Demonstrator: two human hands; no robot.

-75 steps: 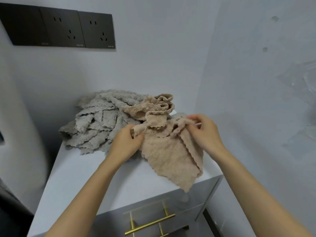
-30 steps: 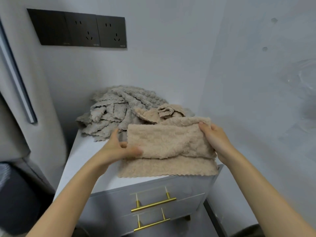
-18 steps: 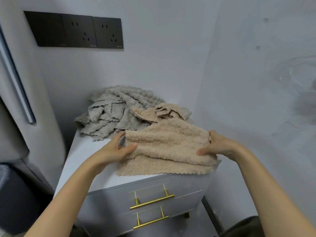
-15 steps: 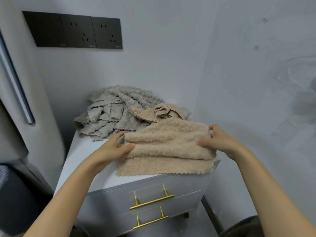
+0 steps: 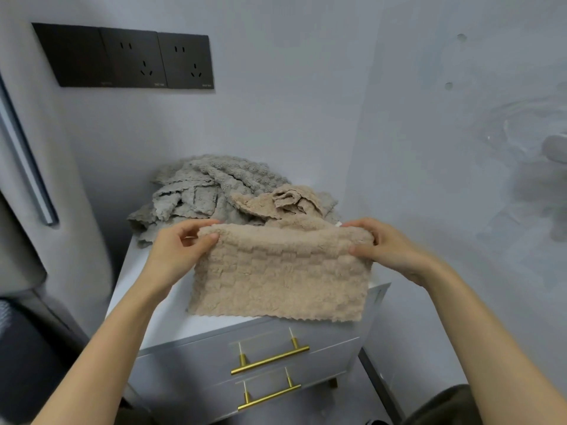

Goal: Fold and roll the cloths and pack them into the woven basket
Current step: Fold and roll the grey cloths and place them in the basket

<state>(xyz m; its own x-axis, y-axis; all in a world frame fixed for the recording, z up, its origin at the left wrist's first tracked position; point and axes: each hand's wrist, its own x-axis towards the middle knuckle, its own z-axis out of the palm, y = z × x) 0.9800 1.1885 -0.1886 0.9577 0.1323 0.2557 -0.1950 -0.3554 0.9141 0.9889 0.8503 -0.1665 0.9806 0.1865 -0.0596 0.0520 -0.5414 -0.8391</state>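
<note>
A person is holding a beige cloth [image 5: 279,271] by its 2 upper corners above a white cabinet [image 5: 147,302]. The left hand [image 5: 181,250] is pinching 1 corner between thumb and curled fingers, and the right hand [image 5: 386,250] is gripping the other the same way. The grip is stretching the top edge taut, so the seemingly doubled fabric is hanging flat with its scalloped hem reaching the cabinet's front edge. The hold is probably squaring the layers for a further fold or the roll. Behind, a heap of grey cloths [image 5: 208,191] is lying against the wall, a crumpled beige cloth [image 5: 276,200] sitting on top — all within easy reach. The woven basket is not appearing in view.
</note>
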